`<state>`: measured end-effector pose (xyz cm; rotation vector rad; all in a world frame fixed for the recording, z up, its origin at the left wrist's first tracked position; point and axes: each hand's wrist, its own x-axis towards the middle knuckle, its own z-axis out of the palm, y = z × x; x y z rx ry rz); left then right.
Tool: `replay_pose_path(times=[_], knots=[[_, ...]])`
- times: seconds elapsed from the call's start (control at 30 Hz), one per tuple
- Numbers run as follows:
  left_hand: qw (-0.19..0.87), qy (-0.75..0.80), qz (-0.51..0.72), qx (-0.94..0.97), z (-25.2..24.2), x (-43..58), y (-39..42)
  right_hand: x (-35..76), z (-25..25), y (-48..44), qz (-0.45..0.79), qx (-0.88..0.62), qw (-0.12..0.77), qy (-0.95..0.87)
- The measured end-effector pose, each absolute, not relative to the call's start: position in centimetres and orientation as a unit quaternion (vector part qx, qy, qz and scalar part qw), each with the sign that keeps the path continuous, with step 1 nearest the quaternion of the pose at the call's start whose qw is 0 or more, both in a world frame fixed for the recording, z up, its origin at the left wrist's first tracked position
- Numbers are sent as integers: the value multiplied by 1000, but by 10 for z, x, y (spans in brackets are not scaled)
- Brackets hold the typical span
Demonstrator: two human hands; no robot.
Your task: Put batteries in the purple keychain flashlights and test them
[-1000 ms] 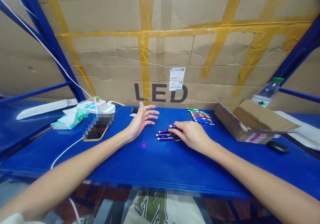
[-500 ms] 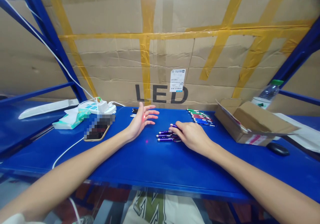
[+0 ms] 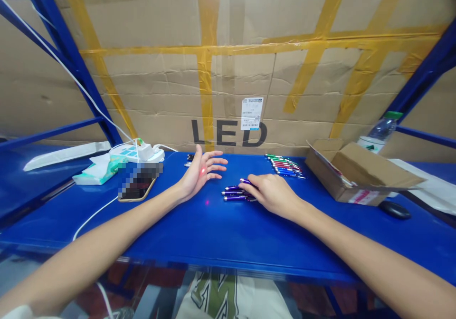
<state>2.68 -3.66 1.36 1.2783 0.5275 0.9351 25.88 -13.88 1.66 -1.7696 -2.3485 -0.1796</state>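
My right hand [image 3: 272, 191] is closed on a purple laser pointer [image 3: 245, 181], its metal tip facing left. Below that hand several more purple laser pointers [image 3: 233, 198] lie on the blue table [image 3: 213, 238], partly covered by my fingers. Opposite, my left hand [image 3: 199, 174] is held up open, fingers spread and palm turned right, holding nothing. A red light spot [image 3: 203, 170] glows on its palm, and another red dot [image 3: 207, 202] shows on the tabletop. Behind my left hand lie a few small pens [image 3: 190, 158], mostly hidden.
Green, red and blue pens [image 3: 285, 165] lie in a row at the back. An open cardboard box [image 3: 338, 190], a black mouse [image 3: 394, 210] and a bottle [image 3: 379, 133] stand right. A phone [image 3: 138, 186], tissues [image 3: 98, 170] and a power strip [image 3: 142, 152] lie left. Large cardboard [image 3: 160, 86] walls the back.
The red spot on my left palm has shifted slightly left and down and looks brighter. Both hands have kept nearly the same pose; the view has shifted slightly.
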Motion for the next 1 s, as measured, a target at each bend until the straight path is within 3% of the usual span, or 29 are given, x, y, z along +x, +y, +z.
replay_pose_path(times=[0.6, 1.0], knots=[[686, 222, 393, 570, 14, 25, -37, 261, 17, -140, -47, -578, 114, -807], [691, 224, 392, 564, 17, 24, -36, 261, 19, -140, -45, -572, 72, -816]])
